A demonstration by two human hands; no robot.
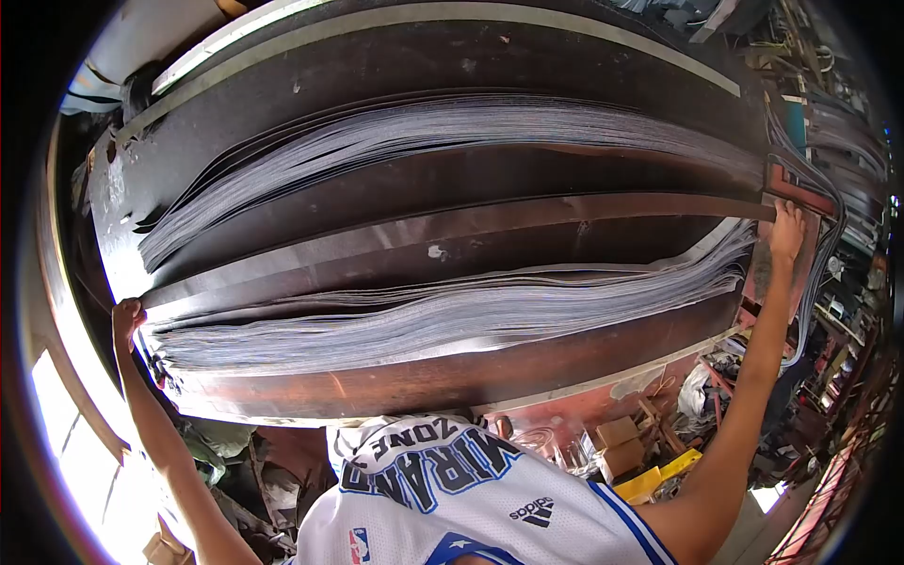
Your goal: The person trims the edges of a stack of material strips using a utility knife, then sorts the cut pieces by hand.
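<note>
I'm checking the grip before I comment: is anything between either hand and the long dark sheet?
Nothing visible stands between them. The left hand curls round the left end of the dark sheet, and the right hand touches its right end. The stack of thin sheets lies beneath it, not between.

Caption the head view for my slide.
Arms spread, left hand and right hand grip opposite ends of a long dark strip across stacked thin sheets.

Strong fisheye warp, dark corners, blown-out daylight glare lower left
</note>
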